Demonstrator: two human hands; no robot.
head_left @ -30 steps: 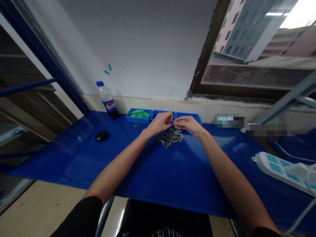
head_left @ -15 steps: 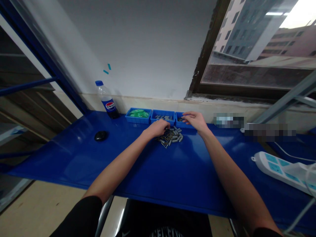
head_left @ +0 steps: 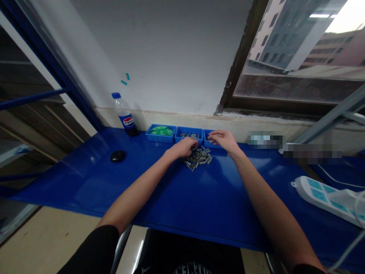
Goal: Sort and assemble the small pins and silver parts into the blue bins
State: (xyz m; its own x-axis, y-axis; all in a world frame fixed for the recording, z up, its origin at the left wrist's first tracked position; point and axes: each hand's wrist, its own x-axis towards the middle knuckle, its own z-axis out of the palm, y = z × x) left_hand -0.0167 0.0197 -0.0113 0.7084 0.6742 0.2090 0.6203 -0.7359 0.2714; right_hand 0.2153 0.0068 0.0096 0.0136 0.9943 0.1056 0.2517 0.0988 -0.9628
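Metal pieces [head_left: 199,156], thin rods and grey cylinders, heaped on the counter [head_left: 182,205] just on the near side of the middle blue bin [head_left: 189,129]. At left, a black rounded object [head_left: 118,156] and, farther back, a bottle [head_left: 125,116]. Next, left bin [head_left: 160,139] with green pieces [head_left: 162,131]. Then left hand [head_left: 182,147], fingers curled down at the heap's far left edge; cannot tell whether grasping a piece. Farther right, right hand [head_left: 226,141], fingers drawn together over right bin [head_left: 210,145], beyond the heap and apart from it; cannot tell whether holding anything. Rightmost, white power strip [head_left: 322,196].
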